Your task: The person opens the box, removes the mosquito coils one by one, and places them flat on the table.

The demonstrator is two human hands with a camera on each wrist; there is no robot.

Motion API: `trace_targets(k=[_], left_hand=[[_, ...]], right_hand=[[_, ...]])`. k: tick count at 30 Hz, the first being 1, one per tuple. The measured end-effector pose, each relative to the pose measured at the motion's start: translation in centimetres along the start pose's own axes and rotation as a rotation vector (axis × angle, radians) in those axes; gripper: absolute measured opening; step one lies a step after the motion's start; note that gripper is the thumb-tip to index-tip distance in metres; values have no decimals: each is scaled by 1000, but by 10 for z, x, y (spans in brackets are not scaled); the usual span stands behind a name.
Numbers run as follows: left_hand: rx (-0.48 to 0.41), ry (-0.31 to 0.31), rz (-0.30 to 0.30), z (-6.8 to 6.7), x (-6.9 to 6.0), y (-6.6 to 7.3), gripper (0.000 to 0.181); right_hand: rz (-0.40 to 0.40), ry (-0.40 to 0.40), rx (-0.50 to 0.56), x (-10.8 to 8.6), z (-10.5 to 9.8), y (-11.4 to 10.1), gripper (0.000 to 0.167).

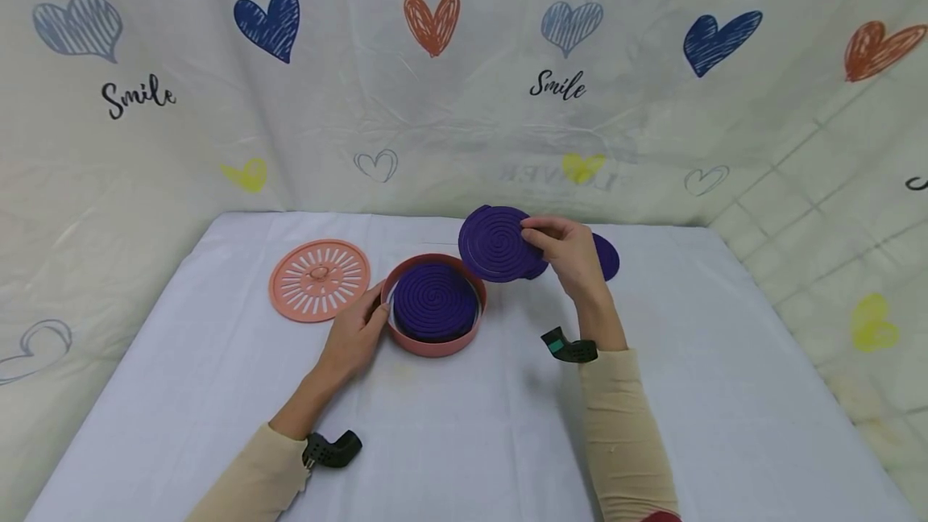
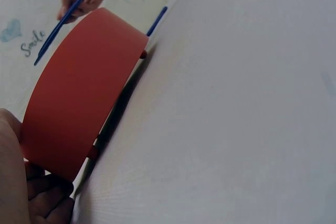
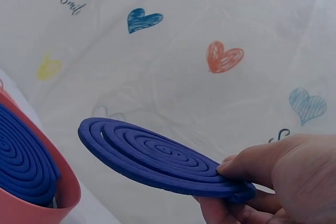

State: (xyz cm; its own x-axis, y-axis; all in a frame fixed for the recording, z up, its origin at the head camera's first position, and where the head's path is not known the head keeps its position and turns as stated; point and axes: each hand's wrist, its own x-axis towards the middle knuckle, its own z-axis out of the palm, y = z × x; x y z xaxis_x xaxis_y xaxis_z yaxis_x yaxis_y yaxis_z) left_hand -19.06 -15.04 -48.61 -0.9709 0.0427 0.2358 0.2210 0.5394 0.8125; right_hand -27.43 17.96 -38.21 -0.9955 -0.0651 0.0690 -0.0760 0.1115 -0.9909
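My right hand (image 1: 573,256) pinches a purple mosquito coil (image 1: 496,242) by its edge, thumb on top and fingers beneath. The coil is raised to the right of a round coral-red box (image 1: 432,350) and tilted. Inside the box lie more purple coils (image 1: 435,300), the top one flat and facing up. My left hand (image 1: 355,337) holds the box's left side, thumb near the rim. In the left wrist view the fingers curl low against the box wall (image 2: 84,82), which has small feet below. In the right wrist view the held coil (image 3: 163,156) is seen nearly edge-on.
A coral slotted lid (image 1: 319,280) lies on the white-clothed table (image 1: 464,441), left of the box. Another purple coil (image 1: 606,258) lies behind my right hand, partly hidden. A curtain printed with hearts (image 1: 435,119) hangs along the table's back edge.
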Motion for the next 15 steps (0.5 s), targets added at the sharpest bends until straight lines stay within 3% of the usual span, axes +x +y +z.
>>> trace_targets(k=[6,15], left_hand=[[11,-1,3,1,0,-1,48],[17,2,-6,0,0,0,48]], right_hand=[[3,30,-77,-1,-4,0,31],[30,85,-84,0,-17,0,35]])
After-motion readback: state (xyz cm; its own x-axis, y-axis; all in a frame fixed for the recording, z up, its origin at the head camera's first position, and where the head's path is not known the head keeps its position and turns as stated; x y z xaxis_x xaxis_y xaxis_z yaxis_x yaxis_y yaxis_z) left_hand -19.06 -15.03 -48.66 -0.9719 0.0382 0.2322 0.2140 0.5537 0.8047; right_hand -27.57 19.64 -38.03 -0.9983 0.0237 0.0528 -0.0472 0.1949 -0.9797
